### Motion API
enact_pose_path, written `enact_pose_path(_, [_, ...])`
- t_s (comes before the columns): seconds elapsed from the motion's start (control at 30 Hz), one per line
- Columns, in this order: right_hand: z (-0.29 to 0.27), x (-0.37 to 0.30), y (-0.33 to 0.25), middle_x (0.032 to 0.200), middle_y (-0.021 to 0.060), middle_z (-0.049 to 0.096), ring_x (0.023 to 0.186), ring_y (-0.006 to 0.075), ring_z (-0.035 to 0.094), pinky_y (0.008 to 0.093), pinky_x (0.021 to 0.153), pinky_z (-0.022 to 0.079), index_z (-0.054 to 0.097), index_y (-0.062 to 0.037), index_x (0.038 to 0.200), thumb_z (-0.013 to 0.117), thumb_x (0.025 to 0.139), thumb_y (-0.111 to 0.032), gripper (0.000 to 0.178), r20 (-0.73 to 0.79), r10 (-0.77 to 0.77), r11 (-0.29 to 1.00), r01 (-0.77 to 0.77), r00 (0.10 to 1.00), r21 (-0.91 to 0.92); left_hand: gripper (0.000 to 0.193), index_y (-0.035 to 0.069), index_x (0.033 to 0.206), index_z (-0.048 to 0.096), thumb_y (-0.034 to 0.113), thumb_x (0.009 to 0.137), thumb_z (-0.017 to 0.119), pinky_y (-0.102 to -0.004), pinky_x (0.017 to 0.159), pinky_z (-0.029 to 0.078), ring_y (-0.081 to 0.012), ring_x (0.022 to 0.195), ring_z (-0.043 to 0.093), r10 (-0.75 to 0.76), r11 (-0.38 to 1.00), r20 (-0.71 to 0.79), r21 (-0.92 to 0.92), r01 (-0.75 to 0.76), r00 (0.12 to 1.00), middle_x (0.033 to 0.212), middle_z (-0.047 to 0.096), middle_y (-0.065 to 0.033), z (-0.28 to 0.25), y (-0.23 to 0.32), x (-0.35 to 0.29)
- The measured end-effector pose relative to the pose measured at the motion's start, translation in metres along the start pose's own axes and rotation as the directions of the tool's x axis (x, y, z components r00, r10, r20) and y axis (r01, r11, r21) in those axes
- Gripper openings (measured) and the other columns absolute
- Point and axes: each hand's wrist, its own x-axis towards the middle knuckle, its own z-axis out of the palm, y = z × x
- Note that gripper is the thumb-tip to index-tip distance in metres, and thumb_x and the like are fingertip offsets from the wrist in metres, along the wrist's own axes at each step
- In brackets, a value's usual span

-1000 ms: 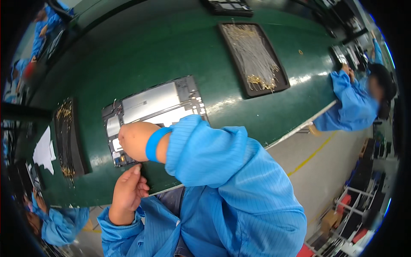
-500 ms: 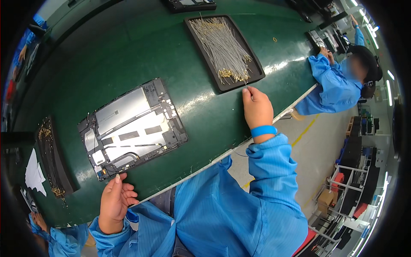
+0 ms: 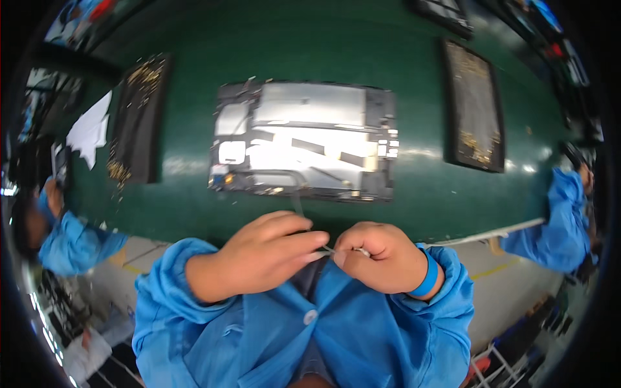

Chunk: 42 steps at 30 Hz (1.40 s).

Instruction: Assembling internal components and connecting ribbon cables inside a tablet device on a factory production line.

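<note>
My left hand point(image 3: 259, 253) and my right hand point(image 3: 383, 258) meet in front of me at the table's near edge. A thin grey cable point(image 3: 329, 249) runs between their fingertips. Right thumb and index finger pinch it, and the left fingers close on its other side. A blurred strand of it seems to rise above the left hand. Just beyond lies an opened tablet-like device point(image 3: 310, 103), flat, its silver plates, black frame and small boards exposed. Fingers hide most of the cable, including its ends.
At right, a black tray point(image 3: 454, 110) holds many grey cables with gold ends. At left, another dark tray point(image 3: 152, 145) holds black cables, beside torn white paper point(image 3: 89, 132). Co-workers in blue sit at left point(image 3: 81, 249) and right point(image 3: 553, 226). Another device point(image 3: 446, 16) lies far back.
My right hand has come from the grey-cable tray to my front, bringing a cable. My left hand has left the device's corner and joined it. The view has turned toward the device.
</note>
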Motion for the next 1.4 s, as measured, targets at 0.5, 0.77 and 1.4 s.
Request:
enact_pose_path(0.5, [0.012, 0.030, 0.021, 0.087, 0.0123, 0.054, 0.066, 0.0127, 0.050, 0.0233, 0.059, 0.041, 0.039, -0.0011, 0.105, 0.038, 0.086, -0.023, 0.029, -0.751, 0.070, 0.928, 0.233, 0.656, 0.290, 0.022, 0.007, 0.081, 0.057, 0.005, 0.060, 0.063, -0.0372, 0.077, 0.034, -0.0277, 0.091, 0.043, -0.067, 0.849, -0.358, 0.470, 0.241, 0.931, 0.085, 0.050, -0.0059, 0.042, -0.025, 0.016])
enact_pose_path(0.77, [0.011, 0.036, 0.050, 0.094, 0.0170, 0.053, 0.074, 0.0189, 0.054, 0.0292, 0.066, 0.044, 0.037, -0.0026, 0.105, 0.034, 0.087, -0.022, 0.027, -0.685, -0.517, 0.844, 0.437, 0.513, -0.310, 0.021, 0.009, 0.079, 0.058, 0.006, 0.059, 0.063, -0.0372, 0.075, 0.033, -0.0266, 0.089, 0.043, -0.064, 0.834, -0.359, 0.493, 0.248, 0.931, 0.083, 0.048, -0.0058, 0.042, -0.022, 0.021])
enact_pose_path(1.4, [0.009, 0.046, 0.018, 0.076, 0.0091, 0.056, 0.067, 0.0235, 0.054, 0.0318, 0.058, 0.044, 0.053, -0.0022, 0.082, 0.063, 0.063, -0.010, 0.023, -0.129, -0.669, 0.556, 0.377, 0.732, -0.741, 0.025, 0.010, 0.085, 0.057, 0.010, 0.060, 0.054, -0.0377, 0.077, 0.031, -0.0254, 0.089, 0.044, -0.098, 0.788, -0.307, 0.557, 0.262, 0.947, 0.081, 0.049, -0.0050, 0.038, -0.017, 0.018])
